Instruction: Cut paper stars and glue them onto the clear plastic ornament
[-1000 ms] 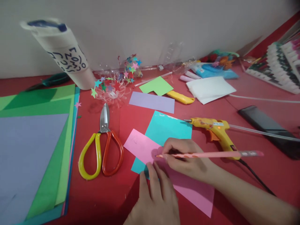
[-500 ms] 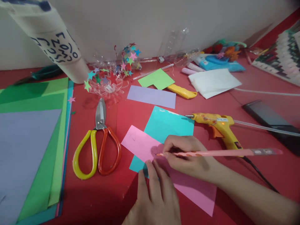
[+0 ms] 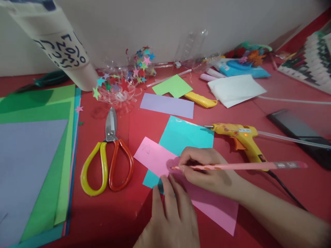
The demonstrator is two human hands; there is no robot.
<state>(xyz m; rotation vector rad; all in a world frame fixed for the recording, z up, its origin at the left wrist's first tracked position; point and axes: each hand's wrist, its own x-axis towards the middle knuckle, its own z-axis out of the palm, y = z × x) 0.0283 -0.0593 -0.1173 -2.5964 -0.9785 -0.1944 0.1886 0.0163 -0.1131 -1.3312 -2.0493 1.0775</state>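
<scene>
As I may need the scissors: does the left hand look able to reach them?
Probably yes: nothing upright stands between the left hand and the scissors, though that hand seems to press the pink paper.

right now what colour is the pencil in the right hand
The pencil is light pink, best seen in the head view.

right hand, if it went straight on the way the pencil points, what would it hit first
Past the flat pink paper under it, the right hand with its pencil would probably meet the scissors first, at the red handle; one view leaves height unclear.
</scene>
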